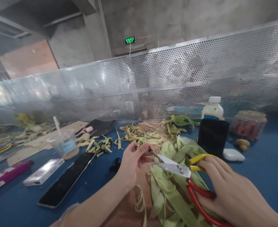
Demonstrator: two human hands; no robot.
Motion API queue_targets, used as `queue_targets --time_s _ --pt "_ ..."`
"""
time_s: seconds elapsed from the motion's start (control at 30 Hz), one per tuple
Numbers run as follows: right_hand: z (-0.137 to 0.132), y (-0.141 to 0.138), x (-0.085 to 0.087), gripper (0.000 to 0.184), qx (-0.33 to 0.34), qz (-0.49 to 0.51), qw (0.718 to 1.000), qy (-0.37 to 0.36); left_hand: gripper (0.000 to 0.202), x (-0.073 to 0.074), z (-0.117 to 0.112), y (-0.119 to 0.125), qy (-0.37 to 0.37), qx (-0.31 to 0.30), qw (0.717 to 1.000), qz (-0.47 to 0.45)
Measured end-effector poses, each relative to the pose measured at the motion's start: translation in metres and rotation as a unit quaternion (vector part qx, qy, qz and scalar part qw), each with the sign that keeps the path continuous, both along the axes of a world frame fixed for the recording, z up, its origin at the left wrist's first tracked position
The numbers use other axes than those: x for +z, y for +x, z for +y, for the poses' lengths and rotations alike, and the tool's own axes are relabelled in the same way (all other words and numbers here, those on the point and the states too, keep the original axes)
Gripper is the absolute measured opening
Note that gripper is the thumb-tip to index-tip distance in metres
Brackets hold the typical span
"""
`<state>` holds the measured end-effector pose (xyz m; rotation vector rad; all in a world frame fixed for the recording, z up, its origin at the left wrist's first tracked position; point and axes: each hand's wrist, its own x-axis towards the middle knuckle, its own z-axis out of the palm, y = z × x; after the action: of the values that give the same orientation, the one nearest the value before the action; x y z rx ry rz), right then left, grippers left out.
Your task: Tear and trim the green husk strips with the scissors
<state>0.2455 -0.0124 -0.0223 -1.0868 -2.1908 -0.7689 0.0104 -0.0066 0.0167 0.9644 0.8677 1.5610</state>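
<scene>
My right hand (224,186) grips scissors (174,167) with one yellow and one red handle. The blades are spread and point left, their tips close to my left fingers. Pinched in my left hand (131,160) is a small dark green plant piece (149,149), mostly hidden by the fingers. One blade tip reaches that piece; whether it touches cannot be made out. Under both hands lie pale green corn husks (174,192) on brown board. Thin, dry husk strips (142,135) are heaped beyond my left hand, and a pile of small green and cream knotted pieces (101,146) sits left of it.
Left on the blue table are a phone (66,181), a white box (43,171), a plastic cup (65,145) with a straw and a magenta packet (8,176). At right stand a white-capped bottle (212,108), a black upright device (213,135), a white case (233,154) and a jar (248,124). Perforated metal panels rise behind.
</scene>
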Motion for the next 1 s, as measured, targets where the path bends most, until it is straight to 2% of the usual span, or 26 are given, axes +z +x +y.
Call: queue_targets --time_s 0.33,0.6,1.0 --pt "0.0005 0.0005 0.0007 0.034 -0.003 -0.001 1.0 0.018 0.029 0.0007 -0.005 0.0026 0.007 0.035 0.999 0.013" --pt "0.0034 0.0032 -0.0034 0.036 -0.001 0.006 1.0 0.0 0.027 0.0018 -0.0048 0.0027 0.024 0.032 0.999 0.028" --pt "0.0028 0.0021 -0.0007 0.034 -0.005 0.018 1.0 -0.005 0.029 0.0012 -0.0055 0.0022 0.041 0.04 0.997 0.059"
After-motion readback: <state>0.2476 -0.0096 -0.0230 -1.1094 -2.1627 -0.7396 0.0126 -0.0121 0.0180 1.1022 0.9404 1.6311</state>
